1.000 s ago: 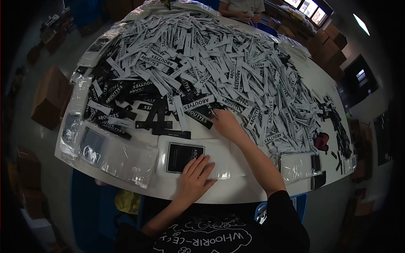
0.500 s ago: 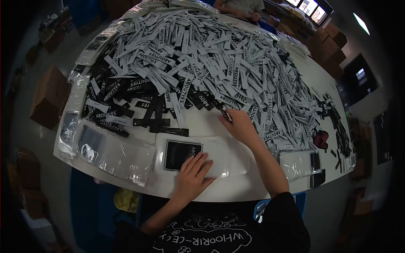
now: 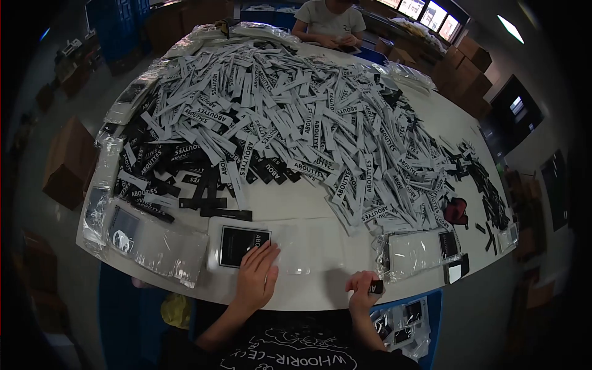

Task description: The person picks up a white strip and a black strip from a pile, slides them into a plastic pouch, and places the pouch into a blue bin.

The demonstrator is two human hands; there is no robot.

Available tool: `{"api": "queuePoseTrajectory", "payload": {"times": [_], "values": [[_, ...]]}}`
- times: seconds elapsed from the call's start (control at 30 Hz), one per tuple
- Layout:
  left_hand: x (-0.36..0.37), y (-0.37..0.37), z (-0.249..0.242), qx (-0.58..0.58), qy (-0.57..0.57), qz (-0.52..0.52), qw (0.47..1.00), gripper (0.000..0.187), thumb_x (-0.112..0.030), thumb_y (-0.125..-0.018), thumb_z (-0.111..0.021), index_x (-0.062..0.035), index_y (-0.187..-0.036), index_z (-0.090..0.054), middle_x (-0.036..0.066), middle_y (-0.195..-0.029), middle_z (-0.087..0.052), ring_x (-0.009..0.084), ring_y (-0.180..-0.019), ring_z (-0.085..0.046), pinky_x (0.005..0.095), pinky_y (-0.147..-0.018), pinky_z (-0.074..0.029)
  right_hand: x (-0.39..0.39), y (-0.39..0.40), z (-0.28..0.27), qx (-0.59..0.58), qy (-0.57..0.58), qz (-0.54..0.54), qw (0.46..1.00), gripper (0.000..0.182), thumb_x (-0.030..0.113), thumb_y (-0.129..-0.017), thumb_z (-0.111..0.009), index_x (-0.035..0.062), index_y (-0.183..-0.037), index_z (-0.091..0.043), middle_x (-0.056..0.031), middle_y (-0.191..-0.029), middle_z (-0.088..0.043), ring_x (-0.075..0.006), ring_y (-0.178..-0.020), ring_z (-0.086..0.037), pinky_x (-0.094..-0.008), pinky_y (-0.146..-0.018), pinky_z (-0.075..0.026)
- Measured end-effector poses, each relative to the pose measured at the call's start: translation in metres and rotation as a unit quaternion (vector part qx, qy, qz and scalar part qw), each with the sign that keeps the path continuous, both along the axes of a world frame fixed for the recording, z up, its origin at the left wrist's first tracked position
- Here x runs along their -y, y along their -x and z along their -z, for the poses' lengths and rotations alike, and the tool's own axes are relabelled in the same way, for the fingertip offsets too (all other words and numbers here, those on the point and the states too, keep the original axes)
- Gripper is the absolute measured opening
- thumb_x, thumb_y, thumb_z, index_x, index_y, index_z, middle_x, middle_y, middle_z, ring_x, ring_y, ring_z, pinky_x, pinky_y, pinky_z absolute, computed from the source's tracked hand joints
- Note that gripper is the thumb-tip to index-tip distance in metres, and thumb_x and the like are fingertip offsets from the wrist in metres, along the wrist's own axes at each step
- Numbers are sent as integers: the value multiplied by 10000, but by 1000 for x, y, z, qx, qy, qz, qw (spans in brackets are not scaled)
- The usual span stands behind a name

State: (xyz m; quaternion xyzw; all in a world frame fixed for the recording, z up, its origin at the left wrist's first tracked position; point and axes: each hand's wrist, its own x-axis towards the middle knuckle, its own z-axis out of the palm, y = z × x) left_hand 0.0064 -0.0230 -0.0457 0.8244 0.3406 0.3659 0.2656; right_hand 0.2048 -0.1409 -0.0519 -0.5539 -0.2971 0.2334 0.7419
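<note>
My left hand (image 3: 258, 275) lies flat with its fingers stretched over a clear plastic bag (image 3: 314, 246), partly covering a black printed card (image 3: 237, 245) inside it. Near the table's front edge, my right hand (image 3: 364, 291) is closed around a small black piece with white lettering (image 3: 375, 287). Beyond both hands spreads a big heap of white ABOUTYES strips (image 3: 277, 117). Several black strips (image 3: 203, 202) lie just past the bag, at the left of the heap.
Stacks of clear bags lie at the left (image 3: 157, 246) and right (image 3: 413, 254). A red object (image 3: 456, 211) sits near small black pieces (image 3: 487, 197). Under the table's right front is a blue bin (image 3: 431, 327) with packed bags. Across the table sits another person (image 3: 330, 24).
My right hand has drawn back from the heap to the table's front edge, with a black piece now showing in it. My left hand stays on the bag. The view has shifted.
</note>
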Motion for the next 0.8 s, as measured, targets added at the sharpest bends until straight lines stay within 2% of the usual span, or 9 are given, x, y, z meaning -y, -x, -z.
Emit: {"api": "queuePoseTrajectory", "payload": {"times": [0.1, 0.13, 0.2, 0.3, 0.37, 0.47, 0.53, 0.7, 0.8], "values": [[7, -2, 1, 68, 99, -82, 989, 309, -99, -838, -455, 52, -1098, -529, 204, -1050, -581, 346, -980, -544, 396, -888, -399, -7, 6, 23, 146, 147, -75, 975, 310, 138, -916, -461, 32, -630, -403, -13, -513, -386, -99, -446, -389, -247, -428, -370], [8, -4, -2, 72, 95, -81, 990, 309, -99, -838, -455, 52, -1098, -529, 204, -1050, -581, 346, -980, -544, 396, -888, -399, -3, 11, 20, 53, 98, -58, 992, 297, 125, -903, -491, 28, -633, -415, -14, -539, -417, -98, -493, -436, -251, -450, -384], [17, 1, -9, 93, 147, -117, 978, 306, -83, -824, -449, 65, -1077, -539, 220, -994, -591, 346, -883, -572, 385, -800, -448, -3, 11, 16, 98, 72, -45, 992, 298, 135, -903, -495, 29, -634, -424, -12, -540, -422, -95, -500, -442, -255, -454, -388], [23, 2, -33, 110, 16, -68, 992, 301, -71, -798, -448, 68, -1039, -565, 218, -981, -595, 332, -858, -584, 372, -755, -460, 3, 11, 28, 175, 143, -44, 973, 259, 105, -881, -511, 1, -646, -478, -28, -566, -520, -75, -513, -494, -219, -465, -381], [24, -3, -35, 118, -12, -34, 992, 300, -48, -753, -486, 55, -1016, -586, 192, -984, -604, 315, -855, -588, 367, -747, -457, 5, 13, 26, -13, 183, -69, 981, 272, 132, -888, -515, 13, -645, -487, -6, -566, -511, -55, -518, -474, -212, -453, -353], [33, -18, -20, 71, 15, 25, 997, 365, -18, -687, -571, 21, -1049, -587, 134, -997, -613, 287, -871, -586, 352, -746, -456, -2, 20, 11, -13, 225, -107, 968, 278, 148, -888, -522, 22, -642, -495, 18, -558, -492, -32, -519, -426, -220, -440, -322], [40, -26, -17, 51, -2, 40, 998, 364, -38, -699, -588, 18, -1058, -582, 129, -997, -614, 283, -879, -584, 348, -759, -454, -12, 28, 5, -112, 148, -107, 977, 288, 165, -891, -521, 34, -637, -495, 31, -557, -473, -27, -520, -384, -227, -443, -306], [39, -17, -25, -13, -7, 50, 999, 369, -85, -736, -629, 12, -1085, -562, 143, -1012, -604, 259, -890, -591, 311, -768, -469, -32, 5, -24, 115, 257, -298, 912, 196, 174, -847, -584, -12, -788, -580, -39, -567, -514, -90, -531, -449, -263, -495, -370], [36, 1, -35, 56, 317, 54, 945, 303, -73, -737, -666, 42, -998, -564, 117, -766, -644, 143, -670, -632, 245, -620, -507, -34, 18, -39, 218, 238, -399, 858, 170, 152, -757, -660, 1, -814, -604, -125, -618, -561, -187, -542, -533, -295, -534, -420]]}}
